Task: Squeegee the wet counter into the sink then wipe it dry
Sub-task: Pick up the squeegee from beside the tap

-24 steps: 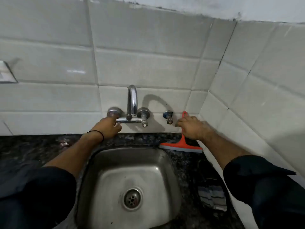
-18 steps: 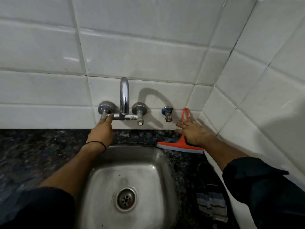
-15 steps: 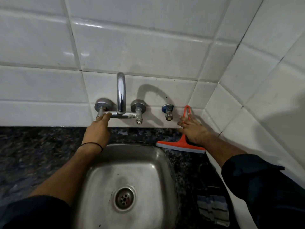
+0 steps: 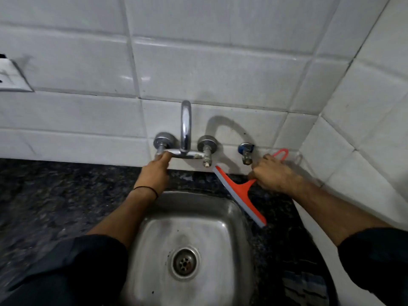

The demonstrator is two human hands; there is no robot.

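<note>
While right hand (image 4: 272,175) grips squeegee (image 4: 239,194), left hand (image 4: 154,173) on tap (image 4: 185,131), sink (image 4: 234,208) between.

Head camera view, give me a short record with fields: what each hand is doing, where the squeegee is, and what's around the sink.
left hand: on the left tap handle of the wall faucet
right hand: grip closed around the orange squeegee handle
squeegee blade: angled diagonally along the sink's back right corner
sink: steel, drain visible, no water running
counter: dark speckled stone
cloth: striped, on the counter right of the sink, untouched
angle valve: on the wall tiles beside the right hand
</note>
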